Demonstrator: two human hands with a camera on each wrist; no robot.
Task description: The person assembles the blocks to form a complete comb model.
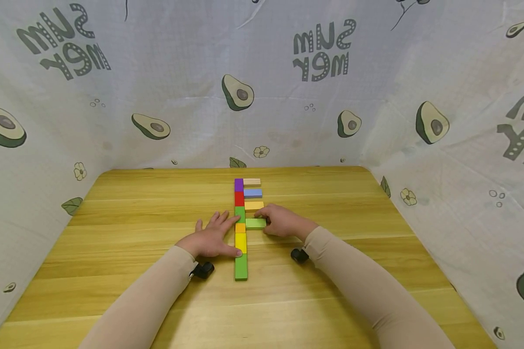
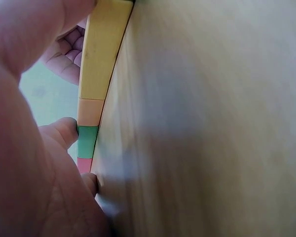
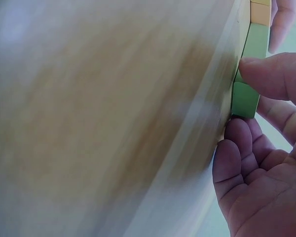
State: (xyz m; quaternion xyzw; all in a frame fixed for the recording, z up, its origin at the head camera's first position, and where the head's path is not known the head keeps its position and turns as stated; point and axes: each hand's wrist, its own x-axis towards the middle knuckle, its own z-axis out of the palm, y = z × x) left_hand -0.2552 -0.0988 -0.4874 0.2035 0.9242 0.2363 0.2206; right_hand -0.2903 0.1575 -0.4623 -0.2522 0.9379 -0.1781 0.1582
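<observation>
Wooden blocks form a column on the table, running from a purple block (image 1: 238,184) through red (image 1: 239,198), green (image 1: 239,211), orange (image 1: 240,228) and yellow (image 1: 241,241) to a nearer green block (image 1: 241,268). My left hand (image 1: 211,240) lies along its left side with fingers spread. Its index fingertip touches the upper green block and its thumb tip meets the yellow block's near end. On the other side, my right hand (image 1: 286,223) pinches a light green block (image 3: 245,101) that sticks out rightward from the column; its remaining fingers curl loosely in the right wrist view.
A plain wood block (image 1: 252,182), a blue block (image 1: 253,193) and a light orange block (image 1: 254,206) extend rightward from the column's upper part. The wooden table (image 1: 148,208) has a printed cloth (image 1: 279,131) standing behind it and at its sides.
</observation>
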